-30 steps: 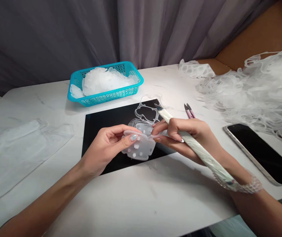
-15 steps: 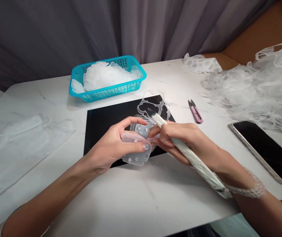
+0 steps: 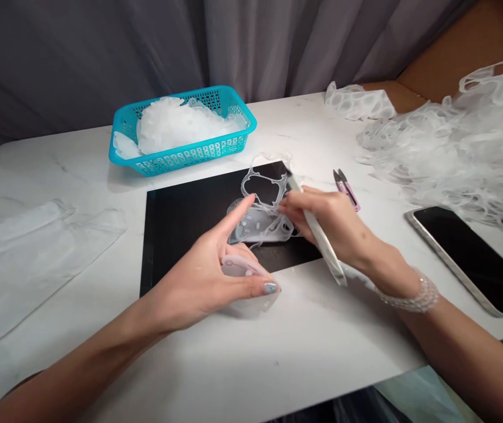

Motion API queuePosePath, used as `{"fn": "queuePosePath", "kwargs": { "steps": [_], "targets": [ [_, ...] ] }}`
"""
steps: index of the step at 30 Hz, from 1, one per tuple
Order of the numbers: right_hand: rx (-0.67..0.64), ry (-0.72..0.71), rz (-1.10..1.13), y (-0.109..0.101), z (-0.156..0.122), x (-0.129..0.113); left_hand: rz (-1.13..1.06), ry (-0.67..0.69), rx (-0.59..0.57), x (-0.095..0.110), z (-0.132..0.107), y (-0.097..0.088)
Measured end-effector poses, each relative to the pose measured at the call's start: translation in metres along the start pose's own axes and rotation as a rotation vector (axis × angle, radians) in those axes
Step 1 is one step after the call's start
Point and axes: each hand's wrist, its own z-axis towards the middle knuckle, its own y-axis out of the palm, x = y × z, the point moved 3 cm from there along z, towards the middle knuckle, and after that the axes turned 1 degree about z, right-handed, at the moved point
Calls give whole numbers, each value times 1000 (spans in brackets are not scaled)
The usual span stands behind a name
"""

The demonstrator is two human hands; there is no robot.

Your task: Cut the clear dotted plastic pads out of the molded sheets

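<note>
My left hand (image 3: 198, 279) is closed on a translucent plastic piece (image 3: 251, 305), pinched under the thumb, with the index finger stretched forward. In my right hand (image 3: 341, 226) is a craft knife (image 3: 321, 238) with a pale wrapped handle, its blade end pointing away from me. The right fingertips also meet a clear plastic frame of scrap loops (image 3: 246, 183). Beneath that frame, a second translucent molded piece (image 3: 262, 228) lies on the black mat (image 3: 176, 220), just beyond my left hand. Fingers hide part of the held piece.
A blue basket (image 3: 181, 153) of whitish plastic pieces stands at the back. To the right are pink thread snips (image 3: 347, 191), a phone (image 3: 471, 258) and a large heap of clear scrap (image 3: 458, 153). A clear plastic bag (image 3: 35, 252) lies at left.
My left hand has drawn the plastic piece toward me, apart from the frame and second piece. My right hand has shifted away and right, with the knife turned more upright in view.
</note>
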Motion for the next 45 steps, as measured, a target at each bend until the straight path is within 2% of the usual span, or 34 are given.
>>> {"fn": "queuePosePath", "kwargs": {
  "steps": [1, 3, 6, 10, 12, 14, 20, 26, 28, 32, 35, 39, 42, 45],
  "targets": [
    [53, 62, -27, -4, 0, 5, 21, 22, 26, 3, -1, -1],
    [176, 129, -39, -13, -2, 0, 40, 57, 77, 8, -4, -3],
    [298, 146, 141, -24, -8, -32, 48, 115, 168, 11, -7, -5],
    [222, 99, 430, -23, -15, -69, 106, 193, 362, 12, -13, -4],
    [202, 89, 493, -20, -17, -72, 148, 221, 453, 13, -16, -3],
    [215, 92, 525, -19, -18, -70, 173, 247, 494, 13, -17, -2],
    [299, 109, 530, -21, -20, -69, 247, 250, 466, 17, -21, -5],
    [375, 149, 523, -23, -25, -73, 158, 199, 464, 19, -27, -8],
    [325, 149, 550, -23, -25, -67, 118, 182, 462, 18, -27, -8],
    [147, 121, 641, -20, -23, -52, 31, 173, 410, 14, -26, -8],
    [118, 122, 675, -20, -22, -48, -47, 196, 348, 13, -23, -7],
    [199, 162, 656, -22, -22, -57, -146, 143, 292, 13, -22, -4],
    [300, 257, 624, -23, -23, -65, -235, 104, 242, 14, -23, -1],
    [340, 320, 617, -23, -23, -69, -315, 95, 176, 14, -24, 1]
  ]
}}
